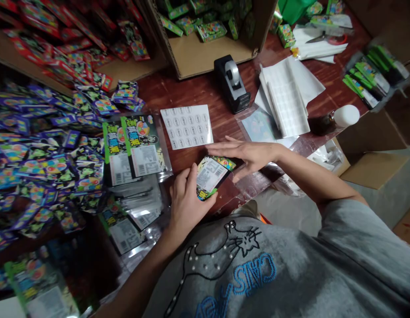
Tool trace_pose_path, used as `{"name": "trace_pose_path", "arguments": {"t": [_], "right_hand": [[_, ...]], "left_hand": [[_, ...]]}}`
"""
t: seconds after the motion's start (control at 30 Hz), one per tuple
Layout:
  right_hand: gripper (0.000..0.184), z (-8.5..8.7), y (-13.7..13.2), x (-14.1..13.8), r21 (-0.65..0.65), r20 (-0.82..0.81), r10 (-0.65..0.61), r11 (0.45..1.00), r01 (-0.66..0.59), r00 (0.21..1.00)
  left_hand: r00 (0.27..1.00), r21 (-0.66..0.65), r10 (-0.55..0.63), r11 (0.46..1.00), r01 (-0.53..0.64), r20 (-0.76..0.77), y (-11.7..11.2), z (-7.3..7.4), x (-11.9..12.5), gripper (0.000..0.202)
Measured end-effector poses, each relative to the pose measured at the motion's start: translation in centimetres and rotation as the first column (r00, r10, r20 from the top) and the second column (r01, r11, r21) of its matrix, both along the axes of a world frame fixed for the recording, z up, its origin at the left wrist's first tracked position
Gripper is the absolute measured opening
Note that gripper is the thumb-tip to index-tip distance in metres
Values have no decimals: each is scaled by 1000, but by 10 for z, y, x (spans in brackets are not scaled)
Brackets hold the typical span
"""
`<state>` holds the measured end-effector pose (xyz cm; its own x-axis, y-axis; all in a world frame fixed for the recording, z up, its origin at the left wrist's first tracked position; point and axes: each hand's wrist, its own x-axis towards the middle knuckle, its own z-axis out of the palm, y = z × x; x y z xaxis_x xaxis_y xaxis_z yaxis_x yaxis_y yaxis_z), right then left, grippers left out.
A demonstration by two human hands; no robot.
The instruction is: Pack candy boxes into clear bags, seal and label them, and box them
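Left grip (190, 198) clamped on the packet (211, 176), right grip (246, 157) spread beside it!
I've got its left end between thumb and fingers, white label up, near the front edge of the desk (191, 84); my right fingers stand apart around the other end, contact I can't call. Just beyond lies the sticker sheet (187, 126), tape dispenser (231, 86) farther back, bagged packs (143, 150) off to the left.

I see a white paper sticker sheet (187, 126) left of the black plastic tape dispenser (231, 84), white paper sheets (287, 99) right, brown cardboard box (188, 62) behind.
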<state>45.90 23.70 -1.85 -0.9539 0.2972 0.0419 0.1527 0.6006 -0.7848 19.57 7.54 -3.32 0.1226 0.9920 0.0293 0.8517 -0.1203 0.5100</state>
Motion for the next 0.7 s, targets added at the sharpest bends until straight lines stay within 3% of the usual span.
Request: {"name": "trace_pose_path", "arguments": {"t": [0.1,0.2,0.3,0.37,0.57,0.63,0.7], "right_hand": [[86,-7,-13,-15,-48,-157,-275,961,271,949],[66,-22,-32,-32,-210,-238,-485,871,443,841],[47,-33,-50,-44,-361,-205,-539,818,448,817],[37,-35,-57,-49,-381,-189,-545,807,450,817],[30,-33,-70,-67,-384,-199,-544,809,446,816],[41,-36,-79,-76,-490,-198,-633,725,484,748],[48,-41,-90,-84,-619,-165,-738,594,514,654]], "left_hand": [[983,20,127,991,-130,130,3,-2,5,115],[899,-30,195,979,-199,392,4,-13,4,94],[732,-74,176,983,-169,659,-1,-28,-3,77],[646,-113,175,984,-137,743,-5,-34,-11,75],[526,-233,228,971,-59,819,-4,-30,-42,74],[515,-250,229,968,-30,826,-1,-29,-54,67],[530,-257,243,965,-48,813,1,-28,-64,53]]}}
